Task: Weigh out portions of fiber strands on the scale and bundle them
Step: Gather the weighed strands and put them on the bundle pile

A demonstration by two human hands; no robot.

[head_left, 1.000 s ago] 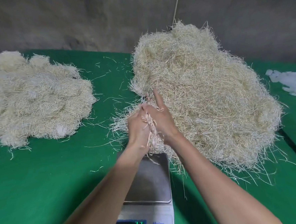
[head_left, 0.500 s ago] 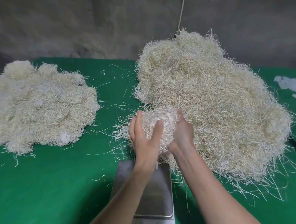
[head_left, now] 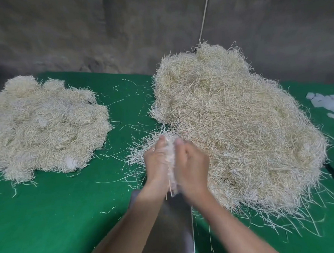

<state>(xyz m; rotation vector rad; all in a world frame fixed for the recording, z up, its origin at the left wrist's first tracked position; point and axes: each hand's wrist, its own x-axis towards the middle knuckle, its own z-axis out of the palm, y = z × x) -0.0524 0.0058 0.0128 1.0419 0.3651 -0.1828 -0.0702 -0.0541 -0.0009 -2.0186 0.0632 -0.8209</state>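
A big loose heap of pale fiber strands (head_left: 238,129) fills the right half of the green table. At its near left edge my left hand (head_left: 157,162) and my right hand (head_left: 192,166) press a handful of strands (head_left: 171,165) between their palms; the handful is blurred. Just below the hands lies the steel pan of the scale (head_left: 172,229), with no strands lying on it. The scale's display is out of frame.
A second, paler pile of bundled strands (head_left: 43,126) lies at the left. Stray strands litter the green table cover (head_left: 50,221). White plastic sheets (head_left: 331,104) lie at the far right. A grey wall stands behind the table.
The hands opened around a clump at the heap's edge, then closed together palm to palm over it above the scale pan. The view tilted up, losing the display.
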